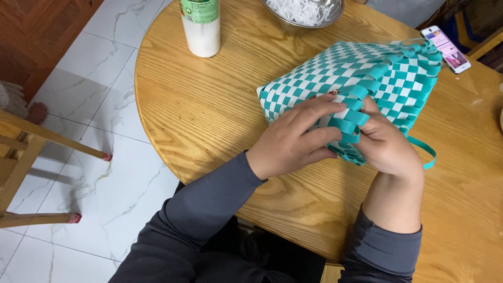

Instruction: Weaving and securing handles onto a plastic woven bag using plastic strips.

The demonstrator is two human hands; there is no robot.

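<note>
You weave teal-and-white basket (367, 78): left hand (293, 141) presses wall flat, fingers spread; right hand (387, 144) pinches teal strip (348, 126) at 3 o'clock. Next tuck likely needs firm pull.

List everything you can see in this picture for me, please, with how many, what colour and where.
woven basket: one, teal and white checks, lying on its side on the table, under both hands
loose strip: one, teal, curling out from the basket's near edge
table: one, round, light wood, fills the middle
bottle: one, white with a green label, far edge of the table
metal bowl: one, silver, holds white strips, top edge
phone: one, white, screen lit, right of the basket
wooden chair: one, light wood with red leg tips, left on the floor
floor: white marbled tiles
left hand: pressed on the weave
right hand: fingers on the teal strips
sleeves: two, dark grey
</note>
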